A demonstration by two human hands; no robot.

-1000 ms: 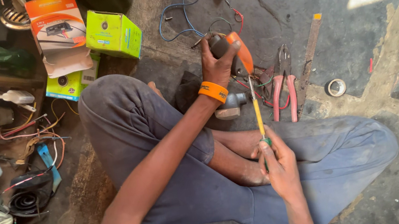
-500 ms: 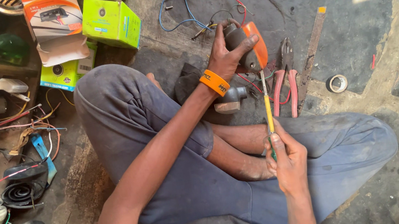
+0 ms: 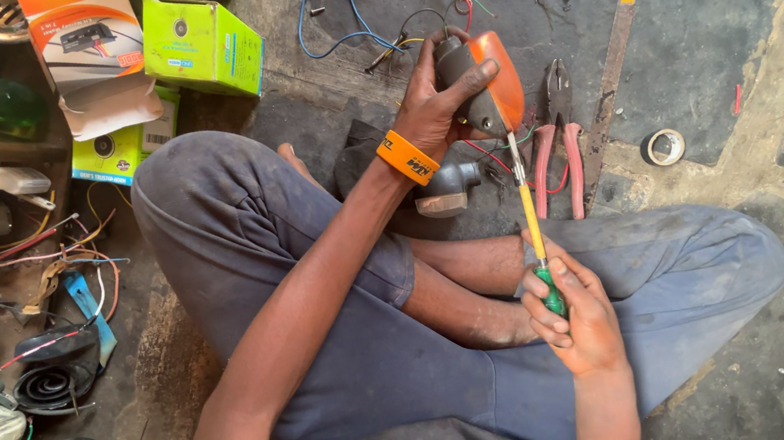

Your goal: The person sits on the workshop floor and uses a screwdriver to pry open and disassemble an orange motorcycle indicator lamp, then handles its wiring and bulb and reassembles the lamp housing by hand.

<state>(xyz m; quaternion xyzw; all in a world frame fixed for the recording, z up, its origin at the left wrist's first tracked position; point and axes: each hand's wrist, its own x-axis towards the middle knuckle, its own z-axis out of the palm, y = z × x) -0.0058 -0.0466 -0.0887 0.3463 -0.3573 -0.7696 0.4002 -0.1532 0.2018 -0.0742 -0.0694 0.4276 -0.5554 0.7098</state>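
From my remote seat I log this: the left hand (image 3: 437,103) is closed around an orange-lensed lamp (image 3: 486,87), held up over the floor ahead of the crossed legs. The right hand (image 3: 576,312) grips the green handle of a screwdriver (image 3: 535,231), whose tip meets the lamp's underside. The lamp remains in one piece, lens on and red wires trailing, so I judge the screw work under way, not finished. Pliers (image 3: 554,143) lie just right of the lamp; a tape roll (image 3: 665,147) sits farther right, a green box (image 3: 203,48) upper left.
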